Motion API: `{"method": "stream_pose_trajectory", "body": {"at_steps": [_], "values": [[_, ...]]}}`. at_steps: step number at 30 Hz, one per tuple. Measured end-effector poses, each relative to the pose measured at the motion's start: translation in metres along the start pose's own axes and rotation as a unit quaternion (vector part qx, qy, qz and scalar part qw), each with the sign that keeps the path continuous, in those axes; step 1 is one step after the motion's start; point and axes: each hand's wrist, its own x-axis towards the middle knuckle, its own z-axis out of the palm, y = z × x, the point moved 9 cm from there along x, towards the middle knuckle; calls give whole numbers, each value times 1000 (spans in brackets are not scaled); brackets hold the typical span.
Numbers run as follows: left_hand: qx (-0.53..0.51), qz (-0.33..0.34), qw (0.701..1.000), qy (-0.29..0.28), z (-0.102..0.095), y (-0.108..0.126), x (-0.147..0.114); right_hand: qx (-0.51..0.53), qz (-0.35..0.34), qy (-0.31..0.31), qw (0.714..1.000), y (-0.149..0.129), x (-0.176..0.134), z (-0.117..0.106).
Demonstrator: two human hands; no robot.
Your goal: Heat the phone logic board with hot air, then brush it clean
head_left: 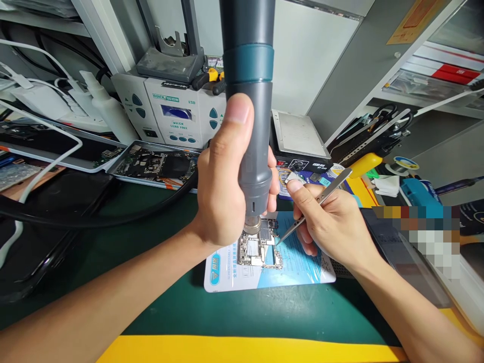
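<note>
My left hand [223, 176] is wrapped round the grey handle of a hot air gun [249, 111], thumb up along its side. The gun stands upright, its metal nozzle [252, 224] just over a phone logic board [259, 252]. In my right hand [328, 217] is a pair of metal tweezers [333, 186], pinched between thumb and fingers. The tweezer tips point down at the board's right part; whether they touch it I cannot tell. Under the board lies a white and blue printed card [302, 277]. The nozzle hides part of the board's upper edge.
Behind stands a hot air station [170, 111], with a flat heating plate [298, 133] to its right. An opened device with a circuit board [151, 164] lies at the left, near a thick black hose [113, 219]. Solder wire [403, 165] and a yellow-handled tool [366, 164] are at the right.
</note>
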Motion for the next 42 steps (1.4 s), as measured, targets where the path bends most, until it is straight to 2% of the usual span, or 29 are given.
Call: {"method": "stream_pose_trajectory", "body": {"at_steps": [23,38,42], "values": [[9,12,1000,-10,-2,1,1,9,6,-15,1000,2,-1,2],[-17,-44,999,7,0,-9,-3,-1,2,0,1000,-4,-1,0],[-21,-41,999,4,0,-11,-4,4,10,6,1000,-2,-1,-2]]}}
